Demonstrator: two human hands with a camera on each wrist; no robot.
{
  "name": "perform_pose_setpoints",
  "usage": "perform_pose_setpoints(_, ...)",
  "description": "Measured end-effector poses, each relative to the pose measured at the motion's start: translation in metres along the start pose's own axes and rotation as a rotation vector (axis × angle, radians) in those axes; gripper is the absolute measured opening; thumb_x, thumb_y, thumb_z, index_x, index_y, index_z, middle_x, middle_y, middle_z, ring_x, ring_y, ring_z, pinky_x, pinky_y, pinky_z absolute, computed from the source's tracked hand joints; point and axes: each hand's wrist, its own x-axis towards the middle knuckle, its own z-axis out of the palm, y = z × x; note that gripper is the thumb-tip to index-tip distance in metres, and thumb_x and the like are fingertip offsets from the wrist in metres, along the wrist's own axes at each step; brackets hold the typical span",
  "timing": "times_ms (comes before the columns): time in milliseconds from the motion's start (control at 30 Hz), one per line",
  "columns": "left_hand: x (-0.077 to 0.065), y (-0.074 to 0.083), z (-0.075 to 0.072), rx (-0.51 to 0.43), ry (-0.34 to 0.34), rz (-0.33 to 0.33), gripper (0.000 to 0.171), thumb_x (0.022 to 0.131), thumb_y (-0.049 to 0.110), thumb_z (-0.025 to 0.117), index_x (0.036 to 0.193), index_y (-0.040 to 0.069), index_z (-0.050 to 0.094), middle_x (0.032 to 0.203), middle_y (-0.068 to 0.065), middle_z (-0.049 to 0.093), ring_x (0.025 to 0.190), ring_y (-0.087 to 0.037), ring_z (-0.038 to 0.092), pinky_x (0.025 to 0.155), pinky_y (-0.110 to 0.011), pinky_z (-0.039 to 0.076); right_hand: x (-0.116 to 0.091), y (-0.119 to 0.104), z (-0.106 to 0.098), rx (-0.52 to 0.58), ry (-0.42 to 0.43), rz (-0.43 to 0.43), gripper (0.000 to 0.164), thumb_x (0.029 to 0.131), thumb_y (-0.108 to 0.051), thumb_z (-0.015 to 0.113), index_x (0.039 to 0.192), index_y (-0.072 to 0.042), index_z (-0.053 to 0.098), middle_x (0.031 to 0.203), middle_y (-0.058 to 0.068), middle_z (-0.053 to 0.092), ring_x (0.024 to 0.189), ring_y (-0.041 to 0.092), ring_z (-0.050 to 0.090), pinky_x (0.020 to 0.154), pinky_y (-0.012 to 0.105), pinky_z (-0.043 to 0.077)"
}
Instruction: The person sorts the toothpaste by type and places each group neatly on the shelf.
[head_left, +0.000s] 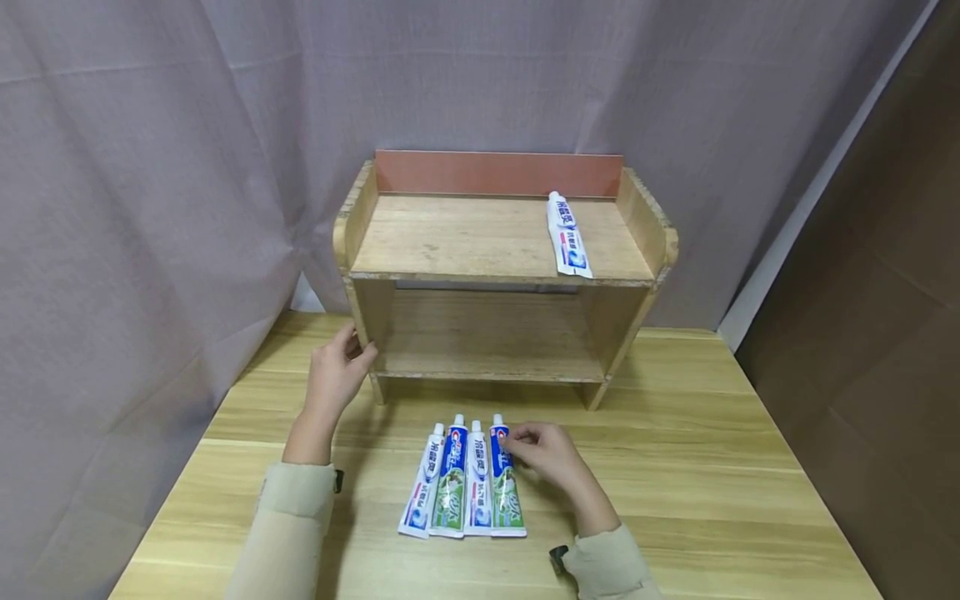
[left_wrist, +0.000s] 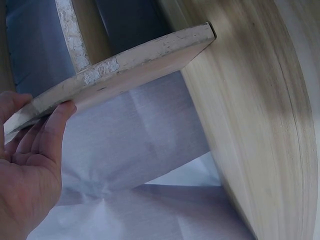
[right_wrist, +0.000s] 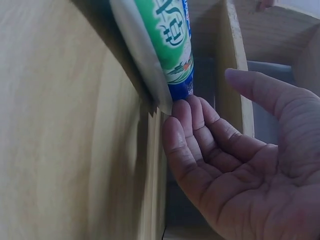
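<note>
Four toothpaste tubes lie side by side on the surface [head_left: 720,500], flat crimped ends toward the person and caps pointing away: from the left, a white tube [head_left: 422,490], a blue-and-green tube [head_left: 452,483], a second white tube [head_left: 477,492] and a second blue-and-green tube [head_left: 507,496]. They should be light, soft in the body and slightly slick, stiffer at the cap and shoulder. A pinch across the rounded shoulder, just below the cap, looks surest; a hard squeeze mid-body would probably dent them, and the thin crimp would likely let the tube flex.

The right hand [head_left: 553,457] is at the shoulder of the rightmost tube, fingers loosely bent and thumb standing clear; whether the fingertips actually touch, I cannot tell. Beyond the row, the left hand [head_left: 337,373] grips the front edge of the left side panel of a wooden shelf [head_left: 450,237], thumb and fingers on opposite faces. On its upper board lies another white tube [head_left: 568,237], cap toward the back. A grey curtain [head_left: 465,83] hangs behind.
</note>
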Motion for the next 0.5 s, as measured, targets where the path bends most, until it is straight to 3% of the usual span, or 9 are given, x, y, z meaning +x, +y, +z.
perform_pose_setpoints(300, -0.0011, 0.0001, 0.0005, -0.008, -0.002, -0.003, 0.037, 0.094, 0.014, 0.067, 0.130, 0.007, 0.063, 0.117, -0.026, 0.068, 0.105, -0.039, 0.070, 0.086, -0.043, 0.061, -0.0031, 0.0068, -0.0002, -0.048, -0.081, 0.025, 0.025, 0.088, -0.028, 0.077, 0.092, -0.004, 0.073, 0.077, 0.004, 0.066, 0.067, 0.019, 0.061, 0.056, 0.026, 0.054)
perform_pose_setpoints(500, -0.0004, 0.0008, 0.0003, -0.003, -0.004, -0.012, 0.038, 0.094, 0.015, 0.067, 0.131, 0.008, 0.063, 0.118, -0.025, 0.068, 0.107, -0.038, 0.069, 0.088, -0.043, 0.060, -0.0031, 0.0086, 0.0032, -0.060, -0.084, 0.055, 0.029, 0.088, -0.033, 0.077, 0.092, -0.005, 0.072, 0.077, 0.003, 0.066, 0.068, 0.017, 0.060, 0.059, 0.028, 0.054)
